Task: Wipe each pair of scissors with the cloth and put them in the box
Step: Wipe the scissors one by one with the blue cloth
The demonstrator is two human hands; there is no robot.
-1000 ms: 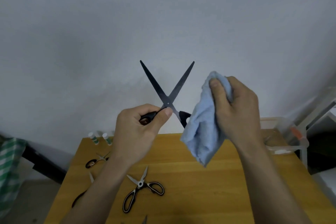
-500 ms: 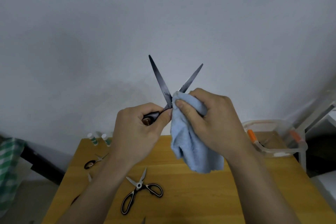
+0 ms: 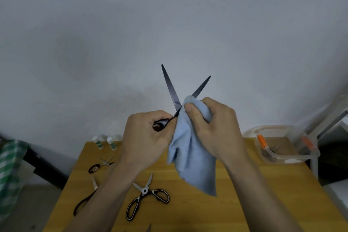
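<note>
**Cloth brought onto the blades of the raised scissors**

Moved since one second ago: the right hand [image 3: 212,128] has carried the blue cloth [image 3: 192,156] from a position apart from the black scissors [image 3: 172,96] to the crossing of the blades, and the blades now stand at a narrower angle. The scissors are held in the air above the desk [image 3: 254,194], tips upward. The left hand [image 3: 145,137] has its grip clenched round the dark handle; the right hand pinches the cloth against the lower part of the blades, thumb on top, with the rest of the cloth hanging loose below.

Handling, as judged: the scissors are stiff and probably light, with sharp points and edges, so the handle is the safe place to hold; wiping is best done with cloth between fingers and steel. The cloth is soft and limp and conforms to the blade.

The clear box [image 3: 282,158] sits at the far right of the desk; its contents cannot be made out. Kitchen shears [image 3: 145,199] and two smaller pairs lie on the desk to the left, near two small white bottles [image 3: 103,143].
</note>
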